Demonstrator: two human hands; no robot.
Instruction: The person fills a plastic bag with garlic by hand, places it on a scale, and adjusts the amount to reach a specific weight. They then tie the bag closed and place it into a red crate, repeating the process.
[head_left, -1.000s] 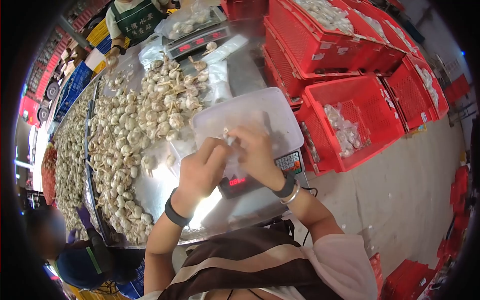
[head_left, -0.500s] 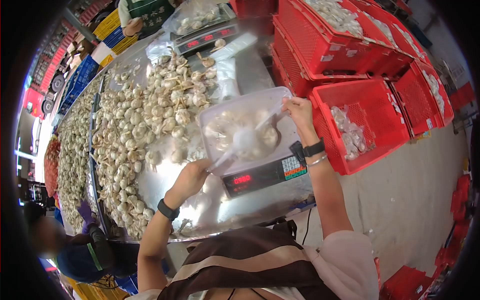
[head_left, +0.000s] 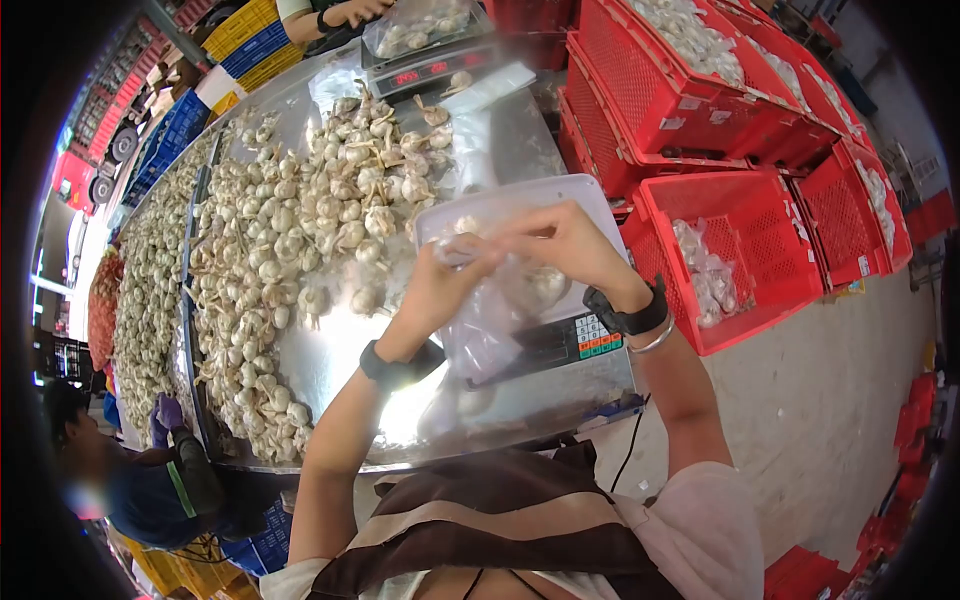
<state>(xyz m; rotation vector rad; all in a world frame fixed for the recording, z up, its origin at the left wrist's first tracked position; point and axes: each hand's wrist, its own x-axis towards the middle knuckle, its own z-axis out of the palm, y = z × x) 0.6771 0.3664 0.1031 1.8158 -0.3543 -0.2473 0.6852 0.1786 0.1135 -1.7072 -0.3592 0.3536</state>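
Note:
A clear plastic bag [head_left: 488,325] of garlic bulbs lies in the white tray [head_left: 592,197] of a weighing scale whose keypad [head_left: 598,335] shows at the right. My left hand [head_left: 445,285] is closed on the bag's gathered plastic at its left side. Close beside it, my right hand [head_left: 575,250] is bent over the bag, with its fingertips meeting the left hand's at the twisted plastic. The hands hide part of the bag and some bulbs. Loose plastic hangs over the front of the scale and covers its display.
Loose garlic bulbs [head_left: 275,240] are heaped across the metal table [head_left: 330,370] to the left. Red crates [head_left: 745,300] with bagged garlic stand at the right. A second scale [head_left: 440,68] stands at the far side by a person's hand [head_left: 355,12]. Another person [head_left: 165,490] works at the left.
My hands have come together from opposite sides of the tray, drawing the stretched bag ends to the middle. The scale's red display is now covered by plastic.

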